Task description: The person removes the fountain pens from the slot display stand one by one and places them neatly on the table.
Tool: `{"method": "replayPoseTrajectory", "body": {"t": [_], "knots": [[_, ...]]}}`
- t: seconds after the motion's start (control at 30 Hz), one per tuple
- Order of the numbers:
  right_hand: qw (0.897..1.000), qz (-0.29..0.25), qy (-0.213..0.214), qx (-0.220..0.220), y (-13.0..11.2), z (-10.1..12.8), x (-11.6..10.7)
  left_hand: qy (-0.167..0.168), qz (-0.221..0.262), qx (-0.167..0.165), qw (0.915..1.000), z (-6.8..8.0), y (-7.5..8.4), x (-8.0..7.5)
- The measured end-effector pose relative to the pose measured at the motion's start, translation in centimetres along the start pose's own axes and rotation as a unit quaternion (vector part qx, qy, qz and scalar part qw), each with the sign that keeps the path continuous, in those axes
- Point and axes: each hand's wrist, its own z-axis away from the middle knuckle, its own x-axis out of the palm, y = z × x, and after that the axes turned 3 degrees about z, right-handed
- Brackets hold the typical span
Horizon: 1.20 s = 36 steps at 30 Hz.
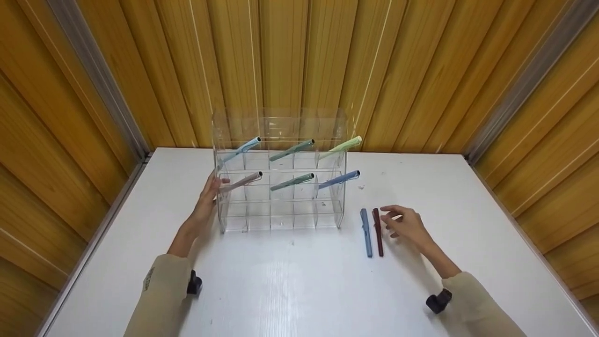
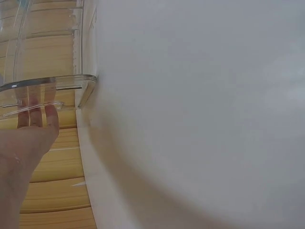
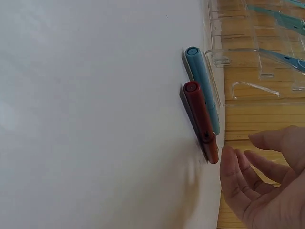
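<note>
Pens point(image 1: 372, 232): two loose, six racked

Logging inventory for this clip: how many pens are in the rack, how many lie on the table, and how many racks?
Pens in the clear rack: 6
Pens on the table, blue pen and dark red pen: 2
Racks: 1
Total: 9

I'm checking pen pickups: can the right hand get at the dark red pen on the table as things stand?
Probably yes. The right hand is open just beside the dark red pen, with nothing between them. The blue pen lies on the pen's far side, out of the way.
</note>
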Motion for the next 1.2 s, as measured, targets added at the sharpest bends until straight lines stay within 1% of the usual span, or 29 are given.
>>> {"method": "replayPoseTrajectory", "body": {"t": [0.2,0.33,0.5,0.6,0.8,0.9,1.03,1.2], "knots": [[0.998,-0.05,0.017,-0.026,-1.4,-0.5,1.1,0.003,-0.026,-0.011,0.9996,-0.2,-0.1,0.0],[0.995,-0.088,0.033,-0.034,-2.9,-1.1,1.7,0.001,-0.031,-0.008,0.9995,-0.3,-0.1,0.1],[0.985,-0.156,0.048,-0.058,-5.1,-2.2,2.3,-0.001,-0.035,-0.012,0.9993,-0.2,0.2,0.2],[0.978,-0.185,0.059,-0.077,-6.4,-2.7,2.7,0.001,-0.037,-0.013,0.9992,-0.2,0.3,0.2],[0.969,-0.215,0.063,-0.108,-8.2,-3.6,3.6,0.003,-0.036,-0.007,0.9993,-0.3,0.1,0.2],[0.963,-0.23,0.065,-0.128,-8.8,-3.9,4.1,0.003,-0.037,-0.003,0.9993,-0.3,0.0,0.2],[0.955,-0.247,0.069,-0.149,-9.1,-4.2,4.6,0.003,-0.044,-0.006,0.999,-0.2,0.0,0.2],[0.954,-0.245,0.071,-0.155,-9.4,-4.5,4.8,0.007,-0.052,-0.015,0.9985,-0.1,0.0,0.2]]}}
